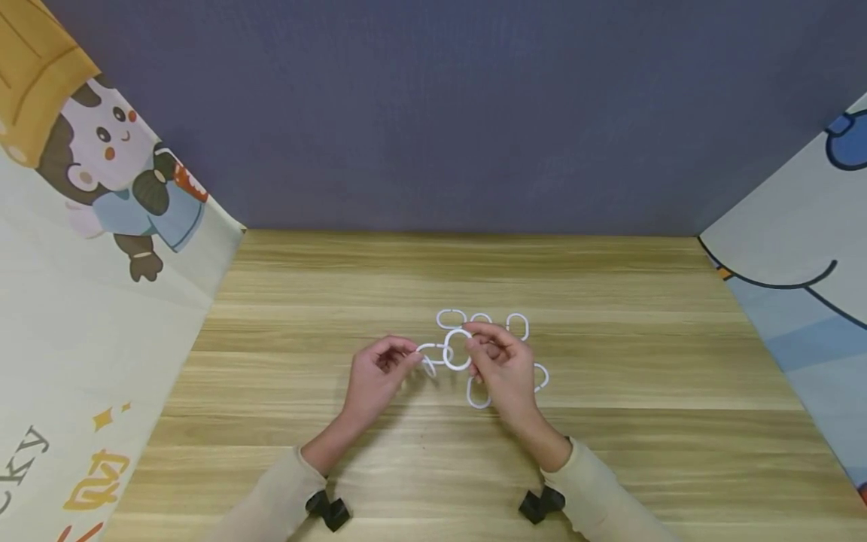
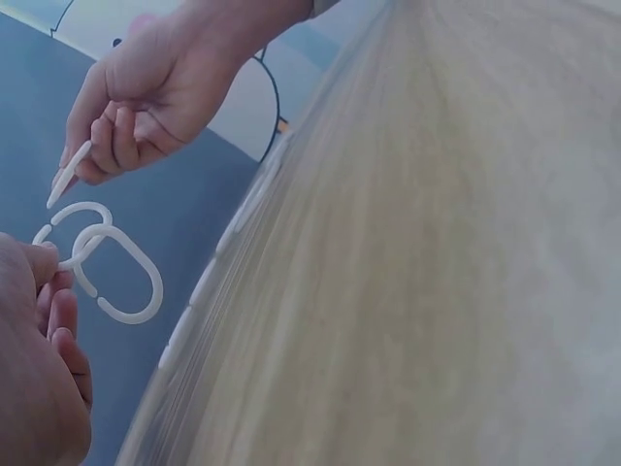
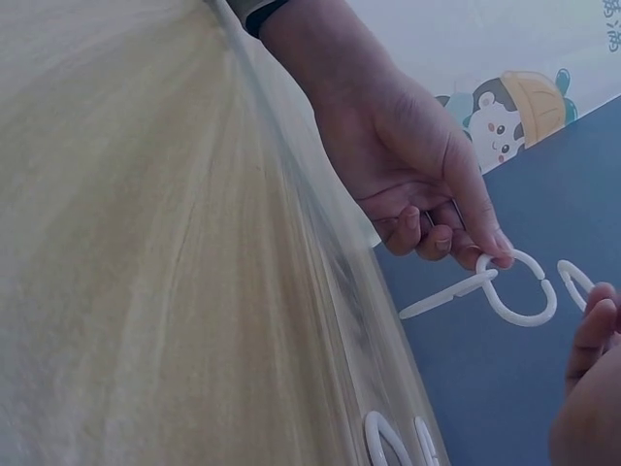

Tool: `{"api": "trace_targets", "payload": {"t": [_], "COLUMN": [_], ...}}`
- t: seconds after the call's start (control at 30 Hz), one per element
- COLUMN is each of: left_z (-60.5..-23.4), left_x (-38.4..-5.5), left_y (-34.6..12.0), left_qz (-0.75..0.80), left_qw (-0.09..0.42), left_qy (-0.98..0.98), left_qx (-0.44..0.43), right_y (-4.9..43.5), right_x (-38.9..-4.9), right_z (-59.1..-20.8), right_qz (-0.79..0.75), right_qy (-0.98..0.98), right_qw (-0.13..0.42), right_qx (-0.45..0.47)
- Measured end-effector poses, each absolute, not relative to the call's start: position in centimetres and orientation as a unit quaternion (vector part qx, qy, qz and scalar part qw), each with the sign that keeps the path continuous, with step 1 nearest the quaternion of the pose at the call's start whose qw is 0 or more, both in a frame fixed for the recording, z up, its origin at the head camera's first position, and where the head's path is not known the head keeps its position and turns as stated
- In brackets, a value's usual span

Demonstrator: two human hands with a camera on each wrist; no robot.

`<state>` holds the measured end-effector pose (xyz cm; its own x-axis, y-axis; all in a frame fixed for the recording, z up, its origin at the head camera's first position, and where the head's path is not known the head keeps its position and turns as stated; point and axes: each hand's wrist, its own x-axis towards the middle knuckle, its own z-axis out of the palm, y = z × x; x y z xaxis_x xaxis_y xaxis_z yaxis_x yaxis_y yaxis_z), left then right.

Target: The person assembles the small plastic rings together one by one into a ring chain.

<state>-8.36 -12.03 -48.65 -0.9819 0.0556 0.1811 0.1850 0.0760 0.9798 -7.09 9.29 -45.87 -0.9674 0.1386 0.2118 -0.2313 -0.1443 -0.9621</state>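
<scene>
My left hand (image 1: 379, 376) pinches a white oval chain link (image 2: 82, 209) between thumb and fingertips. A second white link (image 2: 150, 267) is threaded through it and hangs down. Facing it, my right hand (image 1: 504, 369) pinches another white link (image 1: 457, 369) by its edge. The held links overlap in the head view, but both wrist views show a gap between the right hand's link (image 3: 574, 277) and the linked pair. A small split shows in the side of the left hand's link (image 3: 524, 320). Both hands are above the wooden table (image 1: 305, 301).
Several loose white links lie around the right hand: one link (image 1: 451, 310) and others behind it, a link (image 1: 478, 406) in front, and one (image 1: 546, 376) to its right. A dark blue panel (image 1: 433, 113) stands at the back, with printed walls (image 1: 101, 316) at the sides.
</scene>
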Motion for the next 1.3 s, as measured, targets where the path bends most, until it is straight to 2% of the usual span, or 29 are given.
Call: {"api": "trace_targets", "payload": {"t": [0.7, 0.87, 1.1, 1.3], "left_z": [-48.7, -48.7, -48.8, -49.2], "left_x": [-7.9, -7.9, -8.0, -8.1], "left_y": [-11.8, -11.8, -11.8, -11.9], "left_qz": [-0.663, -0.659, -0.653, -0.647], "left_qw": [0.045, 0.050, 0.061, 0.082], "left_qy": [-0.740, -0.743, -0.746, -0.748], "left_qx": [-0.103, -0.106, -0.110, -0.121], "right_y": [9.1, 9.1, 9.2, 9.3], "right_x": [-7.2, -7.2, -7.1, -7.1], "right_z": [-46.6, -46.7, -46.9, -46.7], "right_qz": [0.744, 0.733, 0.686, 0.686], "right_qy": [-0.658, -0.666, -0.696, -0.698], "right_qw": [0.104, 0.121, 0.178, 0.171], "right_qx": [0.051, 0.061, 0.117, 0.113]}}
